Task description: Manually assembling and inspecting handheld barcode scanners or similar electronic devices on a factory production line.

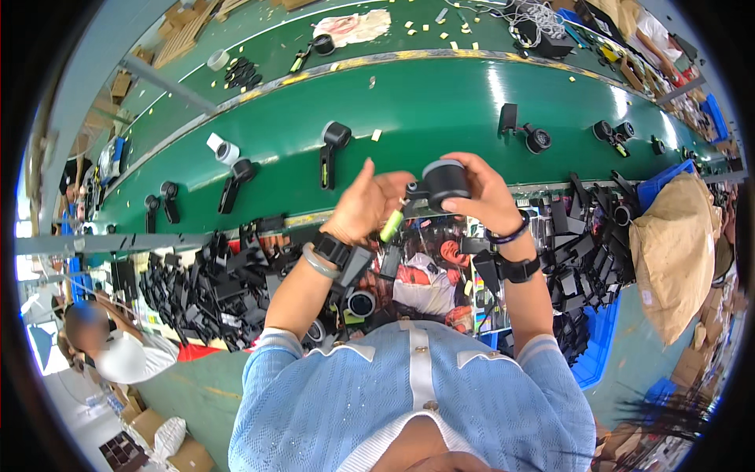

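Observation:
In my right hand (489, 193) is a black cylindrical device head (447, 182) with a grey rim and a small hinge on its left side. The fingers and thumb wrap around its right side. A yellow-green battery cell (391, 226) hangs from the hinge end. My left hand (366, 203) is beside the hinge, thumb raised and fingers stretched toward the device. Nothing shows in its palm; whether its fingertips touch the hinge I cannot tell. Below my hands, a round black part (361, 304) lies among other parts on the worktable.
A green conveyor belt (440, 102) crosses ahead, carrying several similar devices, one (330, 149) near my left hand. Heaps of black plastic parts lie left (208, 295) and right (586, 248). A brown sack (672, 252) and blue crate (604, 346) stand right; a person (130, 354) is at left.

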